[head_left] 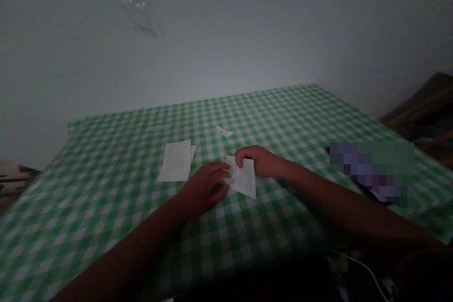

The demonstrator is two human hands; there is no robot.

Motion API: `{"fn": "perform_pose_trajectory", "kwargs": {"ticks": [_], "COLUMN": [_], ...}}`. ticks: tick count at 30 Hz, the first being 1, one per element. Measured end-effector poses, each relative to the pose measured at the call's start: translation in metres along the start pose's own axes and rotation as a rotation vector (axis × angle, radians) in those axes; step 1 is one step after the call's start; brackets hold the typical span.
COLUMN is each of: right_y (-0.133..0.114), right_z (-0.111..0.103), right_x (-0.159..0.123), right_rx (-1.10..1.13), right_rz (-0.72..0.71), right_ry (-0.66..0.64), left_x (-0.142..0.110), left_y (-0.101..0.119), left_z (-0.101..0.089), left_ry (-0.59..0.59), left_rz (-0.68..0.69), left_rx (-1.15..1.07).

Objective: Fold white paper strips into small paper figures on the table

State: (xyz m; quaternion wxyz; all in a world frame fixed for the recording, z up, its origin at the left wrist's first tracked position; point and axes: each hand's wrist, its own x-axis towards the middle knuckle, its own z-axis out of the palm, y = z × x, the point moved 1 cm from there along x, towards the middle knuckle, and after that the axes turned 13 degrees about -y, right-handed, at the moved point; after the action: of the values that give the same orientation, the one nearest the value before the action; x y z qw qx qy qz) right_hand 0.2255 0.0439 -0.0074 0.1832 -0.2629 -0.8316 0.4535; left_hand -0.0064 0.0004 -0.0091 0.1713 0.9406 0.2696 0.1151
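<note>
A small printed sheet of paper (244,180) is between my hands over the checked tablecloth. My right hand (264,161) grips its top right side, the thumb bent over the printed face and the other fingers hidden behind. From the left, my left hand (207,188) reaches to the sheet with its fingers stretched and apart. Its fingertips touch the sheet's left edge, and the thumb lies lower, near the bottom left corner. Left of that hand lies a small stack of printed sheets (176,161), slightly fanned. Farther back is a small folded piece of white paper (224,131).
A green and white checked tablecloth (116,160) covers the table, which meets a pale wall (226,47). At the right lies a dark flat object (370,179), mostly blurred out by pixels. A white cable (364,266) hangs below the front edge.
</note>
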Motion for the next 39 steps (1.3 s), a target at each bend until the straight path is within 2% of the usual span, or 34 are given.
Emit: {"fn": "perform_pose_trajectory", "kwargs": {"ticks": [5,11,16,21,27,30,39], "right_y": [0.0,-0.01,-0.018,-0.02,-0.019,-0.02,-0.03], "right_z": [-0.011,-0.025,-0.029,-0.025,-0.022,-0.019,-0.01], "right_x": [-0.004,-0.012,-0.015,-0.013,-0.014,-0.014,-0.014], "right_rx": [0.171,0.194,0.196,0.175,-0.171,-0.249,-0.325], "right_rz": [0.133,0.253,0.411,0.372,0.399,0.371,0.354], "right_ry": [-0.02,-0.16,-0.04,0.042,0.125,0.163,0.148], "left_x": [0.0,0.001,0.002,0.005,0.008,0.008,0.009], "left_y": [0.001,0.006,0.009,0.008,0.004,0.0,-0.006], "left_z": [0.002,-0.001,-0.004,-0.006,-0.006,-0.006,-0.005], "left_ry": [-0.11,-0.105,-0.069,-0.069,-0.078,-0.082,-0.103], "left_rz": [-0.035,-0.12,-0.209,-0.239,-0.219,-0.209,-0.172], "left_rx": [0.055,0.105,0.152,0.174,0.157,0.14,0.105]}}
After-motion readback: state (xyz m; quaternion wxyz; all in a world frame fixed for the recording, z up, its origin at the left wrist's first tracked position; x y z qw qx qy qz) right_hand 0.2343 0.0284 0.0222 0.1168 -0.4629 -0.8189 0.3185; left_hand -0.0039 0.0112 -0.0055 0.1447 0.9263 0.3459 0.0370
